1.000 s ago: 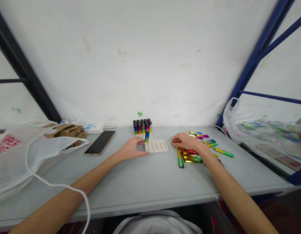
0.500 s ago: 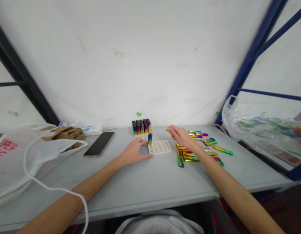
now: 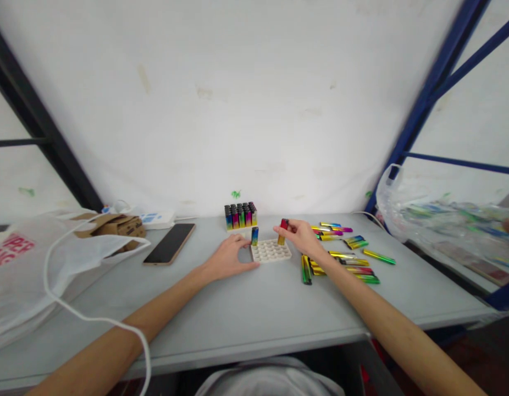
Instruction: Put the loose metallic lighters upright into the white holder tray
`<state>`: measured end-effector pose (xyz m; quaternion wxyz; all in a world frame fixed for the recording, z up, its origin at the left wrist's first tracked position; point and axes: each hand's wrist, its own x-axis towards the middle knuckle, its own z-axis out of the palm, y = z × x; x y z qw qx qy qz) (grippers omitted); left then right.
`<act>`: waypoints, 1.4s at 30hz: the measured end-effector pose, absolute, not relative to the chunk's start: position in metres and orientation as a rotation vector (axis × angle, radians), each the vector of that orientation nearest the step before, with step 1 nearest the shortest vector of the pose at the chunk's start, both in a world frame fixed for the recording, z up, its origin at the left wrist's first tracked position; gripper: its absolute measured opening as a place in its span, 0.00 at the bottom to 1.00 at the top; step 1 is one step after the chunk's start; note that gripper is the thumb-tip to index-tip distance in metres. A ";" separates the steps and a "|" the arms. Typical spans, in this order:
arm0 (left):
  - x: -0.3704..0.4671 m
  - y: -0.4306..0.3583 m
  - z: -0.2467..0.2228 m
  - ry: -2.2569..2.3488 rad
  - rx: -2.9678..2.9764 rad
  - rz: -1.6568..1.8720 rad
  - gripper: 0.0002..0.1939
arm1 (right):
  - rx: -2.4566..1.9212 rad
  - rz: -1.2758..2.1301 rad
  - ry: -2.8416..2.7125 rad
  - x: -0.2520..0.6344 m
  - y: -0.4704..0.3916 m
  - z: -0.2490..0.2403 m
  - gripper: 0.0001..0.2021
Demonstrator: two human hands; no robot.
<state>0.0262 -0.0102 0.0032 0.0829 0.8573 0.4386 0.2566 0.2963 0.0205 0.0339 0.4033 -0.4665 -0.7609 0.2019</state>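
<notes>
A white tray [image 3: 271, 254] with rows of holes lies on the grey table. One blue-green lighter [image 3: 254, 236] stands upright in its far left corner. My left hand [image 3: 228, 256] rests flat against the tray's left edge. My right hand [image 3: 300, 235] holds a red-and-gold lighter [image 3: 282, 231] upright over the tray's far right corner. Several shiny loose lighters [image 3: 341, 256] lie scattered to the right of the tray. A full tray of lighters [image 3: 240, 215] stands farther back near the wall.
A phone [image 3: 169, 243] lies left of the tray. A white bag [image 3: 40, 258], a cardboard box [image 3: 112, 224] and a power strip [image 3: 158, 218] sit at the left. A clear plastic bag [image 3: 440, 225] sits at the right by a blue frame [image 3: 423, 104].
My right hand picked a lighter from the loose pile, lifted it and brought it left, upright over the tray's far right corner. My left hand stayed at the tray.
</notes>
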 end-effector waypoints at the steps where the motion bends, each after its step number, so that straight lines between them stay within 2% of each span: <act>1: 0.026 -0.010 0.003 1.309 2.562 0.768 0.26 | -1.141 0.521 -1.920 0.296 0.021 0.033 0.27; 4: 0.026 -0.010 0.003 1.313 2.568 0.770 0.27 | -0.992 0.614 -1.947 0.294 0.020 0.031 0.27; 8: 0.027 -0.010 0.003 1.315 2.563 0.764 0.26 | -0.886 1.023 -1.835 0.287 0.016 0.028 0.24; 12: 0.028 -0.011 0.003 1.306 2.566 0.772 0.25 | -0.939 1.280 -1.621 0.278 0.010 0.027 0.28; 15: 0.028 -0.013 0.004 1.281 2.568 0.784 0.25 | -1.014 1.277 -1.440 0.272 0.007 0.028 0.29; 23: 0.029 -0.013 0.005 1.294 2.571 0.772 0.24 | -1.165 1.214 -1.230 0.265 0.001 0.036 0.19; 31: 0.029 -0.013 0.005 1.306 2.572 0.754 0.24 | -1.154 1.336 -1.223 0.265 0.000 0.038 0.22; 37: 0.029 -0.014 0.006 1.306 2.566 0.751 0.24 | -1.160 1.273 -1.332 0.267 0.003 0.031 0.18; 42: 0.029 -0.014 0.006 1.302 2.564 0.759 0.25 | -1.190 1.200 -1.484 0.267 0.006 0.024 0.25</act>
